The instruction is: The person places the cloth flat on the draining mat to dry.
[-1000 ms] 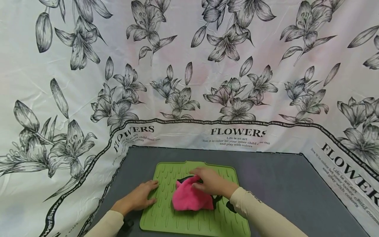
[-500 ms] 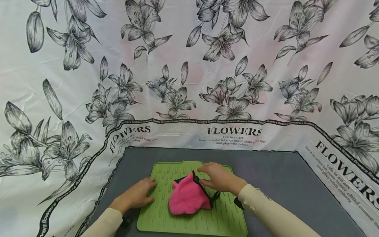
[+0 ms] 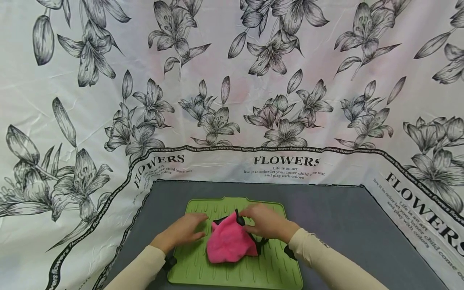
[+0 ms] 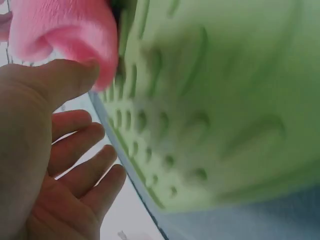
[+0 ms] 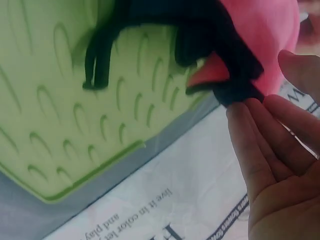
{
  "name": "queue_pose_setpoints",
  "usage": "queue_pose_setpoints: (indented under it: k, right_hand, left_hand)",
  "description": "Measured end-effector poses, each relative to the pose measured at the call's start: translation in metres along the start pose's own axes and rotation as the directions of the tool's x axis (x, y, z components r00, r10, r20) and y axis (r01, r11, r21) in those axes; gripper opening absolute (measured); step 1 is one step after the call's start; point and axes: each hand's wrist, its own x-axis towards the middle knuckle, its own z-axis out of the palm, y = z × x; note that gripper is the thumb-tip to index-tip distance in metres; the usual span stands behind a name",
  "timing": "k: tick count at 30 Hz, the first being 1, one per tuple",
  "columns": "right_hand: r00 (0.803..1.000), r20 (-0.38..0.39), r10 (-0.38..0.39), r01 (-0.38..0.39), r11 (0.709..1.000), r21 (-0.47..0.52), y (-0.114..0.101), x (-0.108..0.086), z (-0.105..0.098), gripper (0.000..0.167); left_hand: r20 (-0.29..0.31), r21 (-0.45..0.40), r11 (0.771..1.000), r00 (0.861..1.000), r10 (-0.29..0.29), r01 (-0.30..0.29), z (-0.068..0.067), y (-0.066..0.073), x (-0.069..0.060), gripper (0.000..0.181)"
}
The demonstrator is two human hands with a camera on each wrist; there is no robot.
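Near the middle of a ridged green mat [image 3: 195, 268]: pink fabric piece [image 3: 230, 241] with black edging [image 5: 234, 45] at the far right. Just left of the fabric, an empty left hand [image 3: 183, 231] with loosely extended fingers; at the edging, a right hand [image 3: 270, 221] with relaxed fingers, thumb apart, no grip visible. Best, probably, to pinch the edging firmly while steadying the soft body from the left. Possible snag: loose black strap [image 5: 103, 62] on the right. Beyond: grey tabletop [image 3: 326, 209], floral sheet [image 3: 208, 121].
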Motion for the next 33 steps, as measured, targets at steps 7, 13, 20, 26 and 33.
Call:
queue_pose_setpoints:
  k: [7,13,20,26,33]
  right_hand:
    - [0.997,0.011,-0.08,0.08,0.996,0.029,-0.006,0.004,0.023,0.009]
    - [0.996,0.023,-0.081,0.078,0.993,0.089,-0.007,-0.001,0.042,0.016]
    - [0.995,0.036,-0.091,0.084,0.983,0.162,-0.007,-0.006,0.038,0.022]
    - [0.994,0.019,-0.106,0.102,0.982,0.162,0.002,-0.009,0.018,0.023]
    - [0.997,-0.081,-0.006,0.013,0.996,0.087,0.023,-0.024,-0.014,0.024]
  left_hand:
    - [-0.081,-0.046,0.99,0.989,0.128,-0.132,0.026,0.01,0.024,0.015]
    - [-0.122,-0.086,0.983,0.981,0.149,-0.16,0.037,0.016,0.027,0.02]
    - [-0.16,-0.076,0.978,0.97,0.18,-0.194,0.031,0.015,0.029,0.009]
    - [-0.102,-0.102,0.985,0.986,0.129,-0.139,0.011,0.005,0.021,0.013]
    - [-0.135,-0.145,0.981,0.985,0.108,-0.127,-0.031,-0.007,0.008,0.016]
